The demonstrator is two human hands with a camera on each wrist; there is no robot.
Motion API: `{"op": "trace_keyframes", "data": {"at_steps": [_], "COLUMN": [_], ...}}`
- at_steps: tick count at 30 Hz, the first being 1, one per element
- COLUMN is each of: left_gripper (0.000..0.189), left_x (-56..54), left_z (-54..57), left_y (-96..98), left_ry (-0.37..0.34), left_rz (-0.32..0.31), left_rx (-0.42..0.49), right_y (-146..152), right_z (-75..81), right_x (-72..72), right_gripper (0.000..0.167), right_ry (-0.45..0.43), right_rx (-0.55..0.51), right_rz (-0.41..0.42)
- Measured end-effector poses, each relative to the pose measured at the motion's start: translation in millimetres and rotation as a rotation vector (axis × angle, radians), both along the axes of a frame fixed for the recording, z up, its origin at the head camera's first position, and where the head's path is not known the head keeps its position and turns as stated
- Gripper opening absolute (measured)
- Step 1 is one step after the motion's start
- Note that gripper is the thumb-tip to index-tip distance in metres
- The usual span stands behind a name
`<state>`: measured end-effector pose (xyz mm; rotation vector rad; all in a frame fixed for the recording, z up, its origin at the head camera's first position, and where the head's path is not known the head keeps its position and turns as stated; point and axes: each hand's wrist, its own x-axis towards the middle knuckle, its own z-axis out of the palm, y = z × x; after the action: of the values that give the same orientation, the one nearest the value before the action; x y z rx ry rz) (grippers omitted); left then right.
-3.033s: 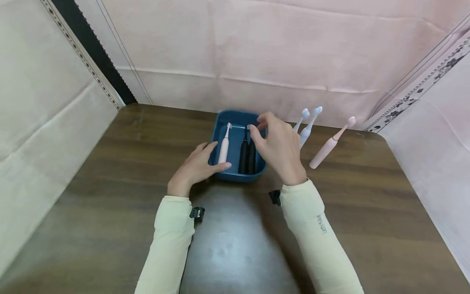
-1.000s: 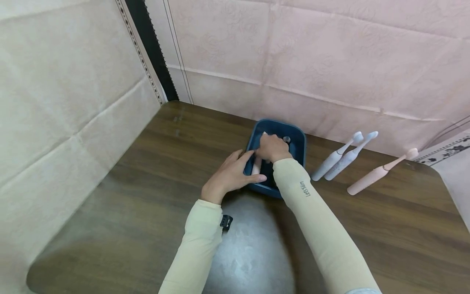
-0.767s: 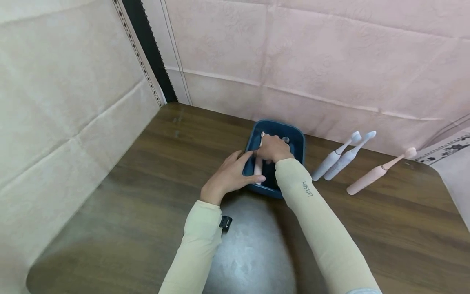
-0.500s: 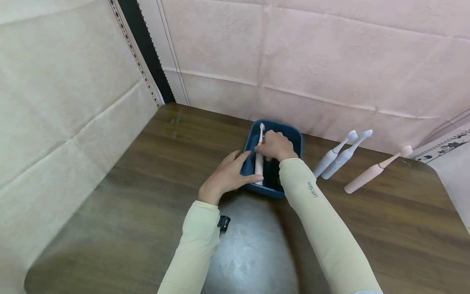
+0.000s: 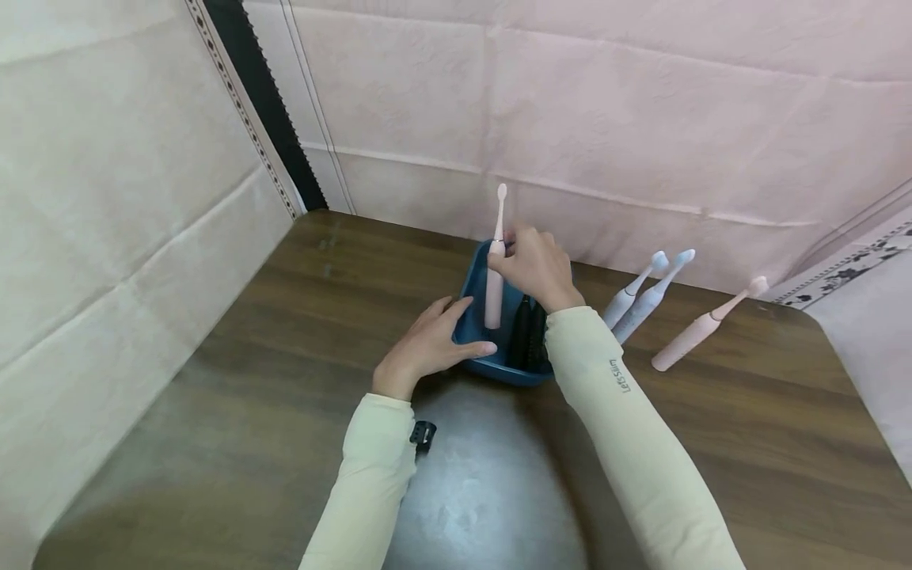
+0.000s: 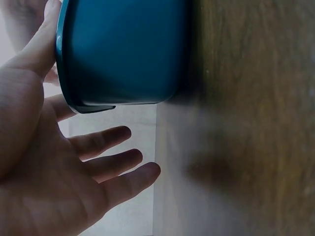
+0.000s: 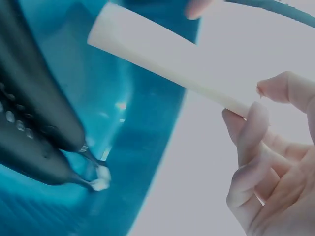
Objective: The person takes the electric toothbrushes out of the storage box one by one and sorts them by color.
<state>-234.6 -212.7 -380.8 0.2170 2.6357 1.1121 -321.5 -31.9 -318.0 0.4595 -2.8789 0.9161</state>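
Observation:
Over the blue plastic bin (image 5: 513,378), my right hand (image 5: 539,267) pinches a pale pink electric toothbrush (image 5: 495,289) between thumb and fingers, near the top of its handle. The brush is upright, bristle end up; its handle bottom overlaps the bin's inside. My left hand (image 5: 426,348) is at the bin's near left corner, fingers spread and thumb over the rim. In the left wrist view, its fingers (image 6: 113,164) extend straight beside the bin's wall. Two black electric toothbrushes (image 5: 522,332) lie side by side in the bin, also large in the right wrist view.
To the right of the bin, two light blue electric toothbrushes (image 5: 647,305) stand close together on the wooden table (image 5: 214,443). Farther right stands another pink one (image 5: 682,344). A pale cloth wall (image 5: 606,119) rises behind the table's back edge.
My right hand moved from above the black toothbrushes to the pink one lying in the bin, took hold of it and raised it upright. The left hand stays at the bin's corner.

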Motion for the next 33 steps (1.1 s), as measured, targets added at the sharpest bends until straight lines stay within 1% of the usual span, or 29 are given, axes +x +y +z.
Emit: {"op": "trace_keyframes", "data": {"at_steps": [3, 7, 12, 18, 23, 27, 30, 33], "left_gripper": [0.092, 0.092, 0.092, 0.092, 0.094, 0.095, 0.097, 0.097], "left_x": [0.3, -0.5, -1.1, -1.6, -1.9, -2.0, -1.9, -2.3], "left_z": [-0.3, -0.8, -1.5, -2.1, -2.1, -2.3, -1.9, -1.7], "left_y": [0.3, -0.2, 1.7, 1.2, -1.2, -1.6, -0.7, 1.7], "left_ry": [-0.005, -0.002, 0.001, 0.001, 0.015, 0.026, 0.025, 0.022], "left_rz": [0.001, -0.005, -0.018, -0.03, -0.028, -0.04, -0.058, -0.068], "left_rx": [0.004, 0.013, 0.014, -0.002, -0.019, -0.031, -0.031, -0.025], "right_y": [2.2, 5.7, 16.1, 33.4, 51.2, 67.2, 77.4, 84.3], "right_z": [7.9, 15.7, 18.5, 19.5, 22.5, 26.0, 28.6, 30.8], "right_x": [6.5, 15.7, 29.2, 51.6, 69.6, 79.7, 85.9, 90.5], "right_gripper": [0.028, 0.027, 0.028, 0.028, 0.028, 0.026, 0.025, 0.025], "right_ry": [0.058, 0.111, 0.145, 0.208, 0.321, 0.405, 0.43, 0.439], "right_rx": [-0.018, -0.034, -0.061, -0.116, -0.146, -0.137, -0.117, -0.103], "right_rz": [0.007, 0.014, 0.003, -0.049, -0.093, -0.15, -0.192, -0.209]}}
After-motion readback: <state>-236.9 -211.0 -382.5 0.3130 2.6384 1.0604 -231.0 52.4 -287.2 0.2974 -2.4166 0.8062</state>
